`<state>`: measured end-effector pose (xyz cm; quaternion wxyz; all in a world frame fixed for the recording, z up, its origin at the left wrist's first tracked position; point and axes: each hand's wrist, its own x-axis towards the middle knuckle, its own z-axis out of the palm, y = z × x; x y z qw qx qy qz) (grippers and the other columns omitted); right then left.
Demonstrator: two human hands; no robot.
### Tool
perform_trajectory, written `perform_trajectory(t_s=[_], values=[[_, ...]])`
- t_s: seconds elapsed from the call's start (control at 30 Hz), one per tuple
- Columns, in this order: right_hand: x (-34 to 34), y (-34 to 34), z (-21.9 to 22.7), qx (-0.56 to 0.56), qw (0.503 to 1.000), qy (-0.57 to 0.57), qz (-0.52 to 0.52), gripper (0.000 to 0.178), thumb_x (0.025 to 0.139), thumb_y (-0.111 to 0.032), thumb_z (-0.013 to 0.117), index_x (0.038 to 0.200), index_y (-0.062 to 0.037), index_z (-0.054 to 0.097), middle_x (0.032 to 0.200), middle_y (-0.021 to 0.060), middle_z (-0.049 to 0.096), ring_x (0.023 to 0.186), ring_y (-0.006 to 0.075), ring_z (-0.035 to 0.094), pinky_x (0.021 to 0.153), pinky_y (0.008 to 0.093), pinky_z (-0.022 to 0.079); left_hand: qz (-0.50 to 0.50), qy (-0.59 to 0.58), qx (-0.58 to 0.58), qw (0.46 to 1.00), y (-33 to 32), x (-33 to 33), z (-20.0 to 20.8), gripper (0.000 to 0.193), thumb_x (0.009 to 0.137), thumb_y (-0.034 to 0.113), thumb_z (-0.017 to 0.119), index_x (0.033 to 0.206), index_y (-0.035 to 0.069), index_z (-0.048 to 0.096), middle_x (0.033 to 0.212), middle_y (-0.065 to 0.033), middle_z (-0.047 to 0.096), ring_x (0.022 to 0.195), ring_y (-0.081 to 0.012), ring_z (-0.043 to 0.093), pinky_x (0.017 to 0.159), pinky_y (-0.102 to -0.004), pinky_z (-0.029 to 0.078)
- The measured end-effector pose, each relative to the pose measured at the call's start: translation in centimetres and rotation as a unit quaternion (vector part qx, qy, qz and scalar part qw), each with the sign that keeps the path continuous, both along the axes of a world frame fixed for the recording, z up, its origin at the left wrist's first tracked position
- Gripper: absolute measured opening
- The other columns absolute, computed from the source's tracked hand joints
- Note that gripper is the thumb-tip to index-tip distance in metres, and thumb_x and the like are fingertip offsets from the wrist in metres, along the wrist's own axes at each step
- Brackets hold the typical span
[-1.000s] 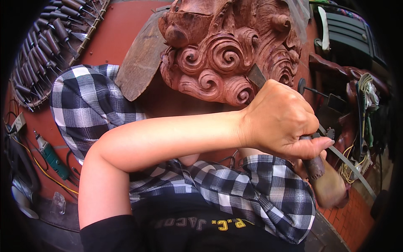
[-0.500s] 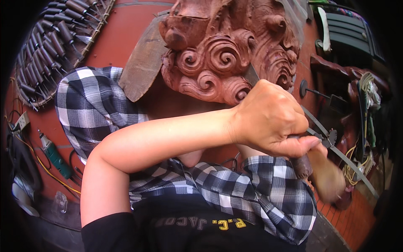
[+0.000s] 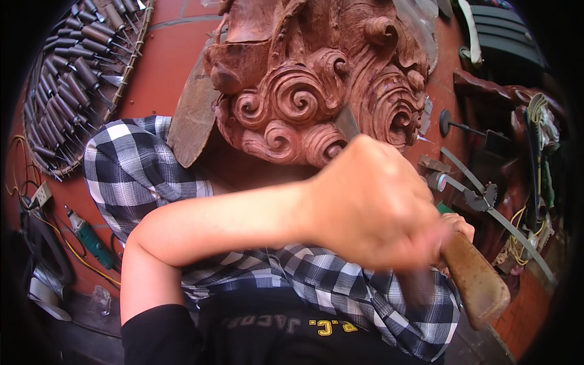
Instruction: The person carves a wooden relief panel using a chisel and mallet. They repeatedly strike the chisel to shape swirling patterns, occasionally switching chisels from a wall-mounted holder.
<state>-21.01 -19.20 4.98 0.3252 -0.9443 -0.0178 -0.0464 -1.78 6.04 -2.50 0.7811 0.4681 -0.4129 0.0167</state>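
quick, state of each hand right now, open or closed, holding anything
Left hand: closed, holding a chisel.
Right hand: partly hidden, appears closed on a wooden mallet.

Left hand (image 3: pixel 374 207): sharp earlier, we see it blurred now, below the carving (image 3: pixel 298 103).
Chisel handle (image 3: pixel 420 289): we find it smeared, farther below the carving.
Wooden mallet (image 3: pixel 477 283): blurred before, we make it out clearly, below right of the carving.
Round-ended container (image 3: pixel 437 181): now uncovered to us, right of the carving.
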Motion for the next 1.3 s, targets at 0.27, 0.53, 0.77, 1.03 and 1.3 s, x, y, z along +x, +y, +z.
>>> perform_trajectory(t_s=[0.27, 0.53, 0.77, 1.03, 1.3], values=[[-1.2, 1.4, -0.5, 0.026, 0.995, 0.065, -0.077, 0.039, 0.081, 0.013, 0.065, 0.105, -0.0051, 0.039, 0.084, 0.0088, 0.052, 0.075, 0.0190, 0.052, 0.075, 0.0336, 0.046, 0.026, -0.108, -0.001, 0.994, -1.6, -2.4, 0.2, 0.041, 0.086, 0.040, 0.066, 0.061, 0.013, 0.047, 0.061, -0.0003, 0.041, 0.052, -0.0184, 0.049, 0.048, -0.0316, 0.039], [0.4, 0.7, -0.2, 0.051, 0.997, 0.064, 0.004, 0.039, 0.081, 0.009, 0.068, 0.104, -0.0056, 0.041, 0.082, 0.0077, 0.053, 0.070, 0.0179, 0.052, 0.072, 0.0354, 0.048, 0.077, -0.046, -0.017, 0.996, -2.4, -1.1, -1.2, 0.028, 0.078, 0.034, 0.073, 0.067, 0.013, 0.060, 0.061, -0.0004, 0.052, 0.052, -0.0199, 0.056, 0.046, -0.0336, 0.043], [0.7, 2.0, -1.4, 0.059, 0.992, -0.115, 0.000, 0.031, 0.081, 0.009, 0.066, 0.099, -0.0060, 0.045, 0.075, 0.0073, 0.053, 0.065, 0.0188, 0.050, 0.069, 0.0368, 0.048, 0.088, -0.022, -0.026, 0.996, -2.6, -0.8, -1.2, 0.032, 0.079, 0.031, 0.072, 0.057, 0.013, 0.059, 0.053, -0.0020, 0.051, 0.047, -0.0224, 0.056, 0.042, -0.0352, 0.043], [0.5, 2.3, -1.5, -0.025, 0.978, -0.205, -0.033, 0.030, 0.072, 0.009, 0.073, 0.084, -0.0045, 0.049, 0.071, 0.0079, 0.050, 0.064, 0.0221, 0.052, 0.060, 0.0355, 0.045, 0.073, -0.045, -0.026, 0.996, -1.9, -0.2, -2.2, 0.027, 0.078, 0.025, 0.068, 0.059, 0.010, 0.055, 0.055, -0.0043, 0.047, 0.047, -0.0243, 0.052, 0.043, -0.0361, 0.040], [2.0, 0.5, -1.0, -0.121, 0.973, -0.198, 0.017, 0.032, 0.066, 0.011, 0.073, 0.087, -0.0034, 0.052, 0.072, 0.0115, 0.054, 0.064, 0.0274, 0.055, 0.061, 0.0373, 0.049, 0.071, -0.073, -0.014, 0.995, -1.9, 0.1, -2.5, 0.027, 0.080, 0.023, 0.066, 0.060, 0.010, 0.054, 0.054, -0.0052, 0.045, 0.047, -0.0257, 0.052, 0.044, -0.0385, 0.040]])
